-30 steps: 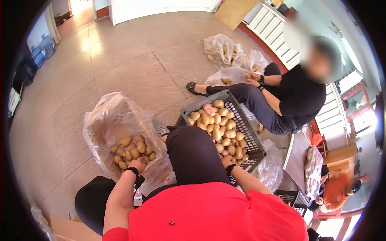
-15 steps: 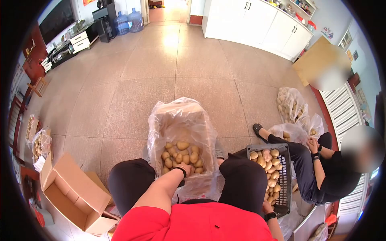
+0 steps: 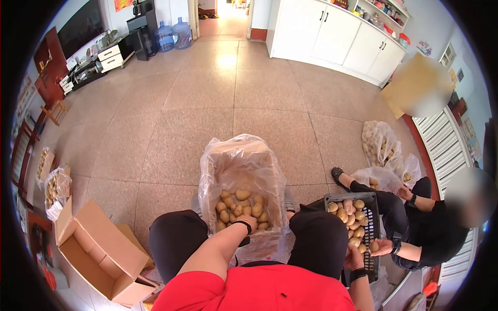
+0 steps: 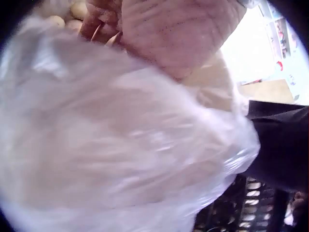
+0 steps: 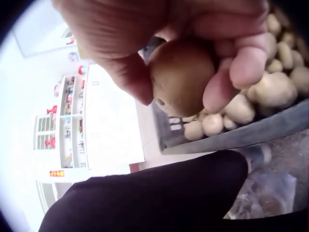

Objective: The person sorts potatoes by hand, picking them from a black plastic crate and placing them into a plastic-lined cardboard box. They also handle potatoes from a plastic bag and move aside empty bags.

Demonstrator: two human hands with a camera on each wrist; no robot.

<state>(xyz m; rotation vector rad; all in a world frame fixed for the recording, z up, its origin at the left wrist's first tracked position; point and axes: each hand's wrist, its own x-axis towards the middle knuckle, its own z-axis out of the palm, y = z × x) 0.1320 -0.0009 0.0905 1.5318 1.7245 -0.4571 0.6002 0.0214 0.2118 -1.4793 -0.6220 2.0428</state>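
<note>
Potato (image 5: pixel 181 77): right wrist view, right hand (image 5: pixel 193 43) curls round it above the black crate (image 5: pixel 231 137). Left wrist view: left hand (image 4: pixel 145 24) over the bagged box, grip unclear. Head view: since 0.5 s ago another person's hand (image 3: pixel 382 247) has reached the crate (image 3: pixel 370 259); tiled floor (image 3: pixel 207 103), white cabinets (image 3: pixel 332 36).

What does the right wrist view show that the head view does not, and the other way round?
Only the right wrist view shows the right hand with its fingers curled round a single potato. Only the head view shows the left hand down among the potatoes in the plastic-lined box, the empty cardboard box and a second seated person. Both show the black crate of potatoes beside the wearer's right knee.
</note>
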